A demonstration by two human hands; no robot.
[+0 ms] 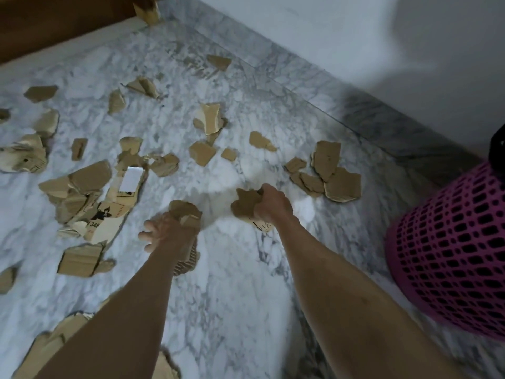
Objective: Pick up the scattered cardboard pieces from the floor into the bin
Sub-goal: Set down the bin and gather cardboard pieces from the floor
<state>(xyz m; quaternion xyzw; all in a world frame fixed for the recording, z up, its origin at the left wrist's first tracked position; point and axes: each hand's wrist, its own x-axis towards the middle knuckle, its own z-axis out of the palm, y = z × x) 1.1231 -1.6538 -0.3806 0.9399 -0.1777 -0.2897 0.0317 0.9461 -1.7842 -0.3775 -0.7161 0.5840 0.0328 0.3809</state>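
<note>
Between scraps, bare floor (pixel 232 283), bin (pixel 448 255) right

A white and grey marble floor (pixel 235 283) fills most of the view. A pale wall (pixel 341 31) with a marble skirting (pixel 382 124) runs along the right, and brown wooden furniture (pixel 54 20) stands at the top left.

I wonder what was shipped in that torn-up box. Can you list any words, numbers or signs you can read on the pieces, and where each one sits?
"348": dark digits, cut off at the torn edge, on the large printed cardboard piece left of the left hand.
Black pictogram on that same piece: too blurred to identify.
White label on that piece: appears blank.
Dark print on the piece in the right hand: too small to read.
Faint marks on the crumpled piece at far left: unreadable.
</note>
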